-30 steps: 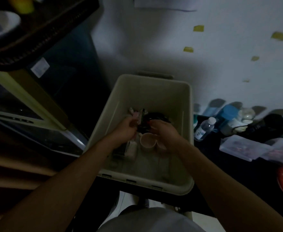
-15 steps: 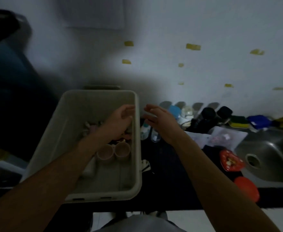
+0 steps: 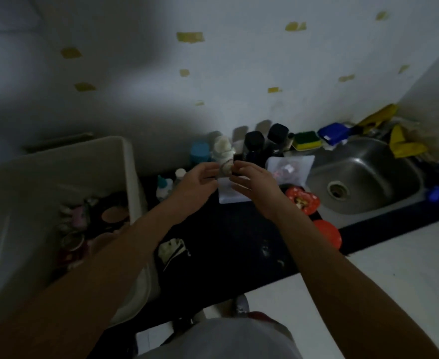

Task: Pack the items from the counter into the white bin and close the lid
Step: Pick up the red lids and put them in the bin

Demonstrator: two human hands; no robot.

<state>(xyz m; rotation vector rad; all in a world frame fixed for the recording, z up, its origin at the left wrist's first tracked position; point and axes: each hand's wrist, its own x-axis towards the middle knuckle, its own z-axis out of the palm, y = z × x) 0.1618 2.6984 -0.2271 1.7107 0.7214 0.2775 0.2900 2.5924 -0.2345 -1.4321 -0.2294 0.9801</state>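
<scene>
The white bin (image 3: pixel 129 164) stands at the left end of the dark counter (image 3: pixel 228 239), lid off, with cups and small pink items inside. A pale glass jar (image 3: pixel 223 151) stands at the back of the counter by the wall. My left hand (image 3: pixel 196 186) and my right hand (image 3: pixel 254 186) reach out over the counter on either side of the jar's lower part, fingers loosely spread and fingertips close to it. Whether they touch the jar I cannot tell. Neither hand holds anything.
Beside the jar are a blue-lidded jar (image 3: pixel 199 151), two black bottles (image 3: pixel 255 145), small bottles (image 3: pixel 165 186), clear bags (image 3: pixel 292 165), a red heart-shaped box (image 3: pixel 304 202) and a red lid (image 3: pixel 328 235). A steel sink (image 3: pixel 368 177) lies to the right, with a sponge (image 3: pixel 307 141) behind it.
Both hands left the bin and moved right over the counter to the pale jar. The view swung right, bringing the sink into sight.
</scene>
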